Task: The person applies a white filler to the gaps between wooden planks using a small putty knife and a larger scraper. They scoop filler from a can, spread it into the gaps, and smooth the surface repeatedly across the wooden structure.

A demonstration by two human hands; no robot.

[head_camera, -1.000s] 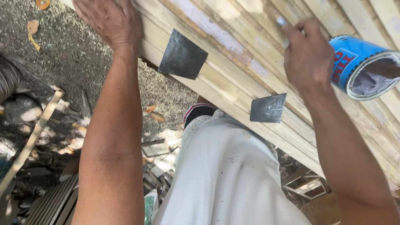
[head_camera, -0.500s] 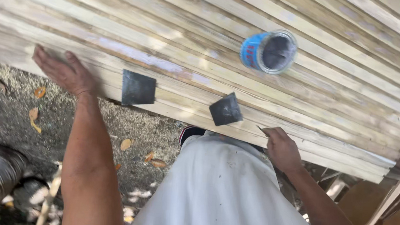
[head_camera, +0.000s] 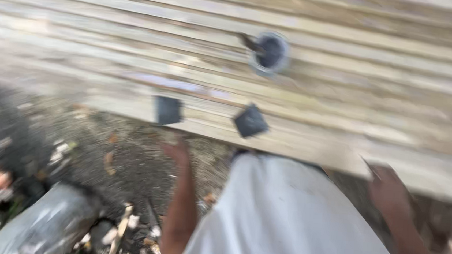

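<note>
The picture was badly blurred by camera motion. The left hand [head_camera: 177,153] hung below the near edge of a slatted bamboo desk [head_camera: 346,104], fingers loosely apart, gripping nothing and touching nothing that could be seen. The right hand [head_camera: 387,189] sat just under the same edge, further right; a thin dark sliver showed by its fingers, but whether they were closed on it could not be told.

Nearest the left hand, a dark square sheet [head_camera: 167,110] lay flat on the slats at the near edge. A second dark sheet [head_camera: 250,120], turned cornerwise, lay just beside it to the right. Both looked thin and light, probably flexible, so best pinched by a free corner or overhanging edge. Well back on the desk stood a small round can [head_camera: 271,52], open, with a stick-like handle [head_camera: 249,40] leaning out of it; likely light but spillable, to be held round its wall.

The person's pale garment [head_camera: 293,229] filled the lower middle. Gravel ground [head_camera: 127,151] and a grey pipe [head_camera: 46,226] lay below left.
</note>
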